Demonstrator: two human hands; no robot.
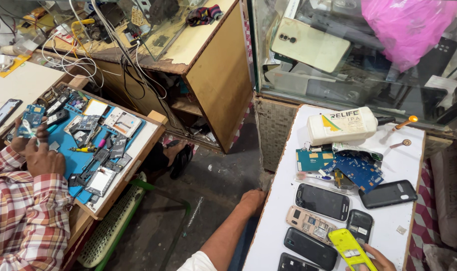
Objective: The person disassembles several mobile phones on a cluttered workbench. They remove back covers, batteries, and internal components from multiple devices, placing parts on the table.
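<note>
- The right hand (376, 260), at the near right edge, is grasping a yellow phone shell (350, 248) with its fingers curled under it.
- The shell is hovering over the white table (283, 221), just beside a row of dark phones (322, 200).
- The left hand (252, 199) is resting off the table's left edge; its finger state cannot be told.
- Far left, a co-worker's hand (42, 159) is working over circuit boards (88, 123).

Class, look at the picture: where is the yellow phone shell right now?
In the head view, the yellow phone shell sits at the bottom right, held in the right hand over the white table, beside dark phones.
</note>
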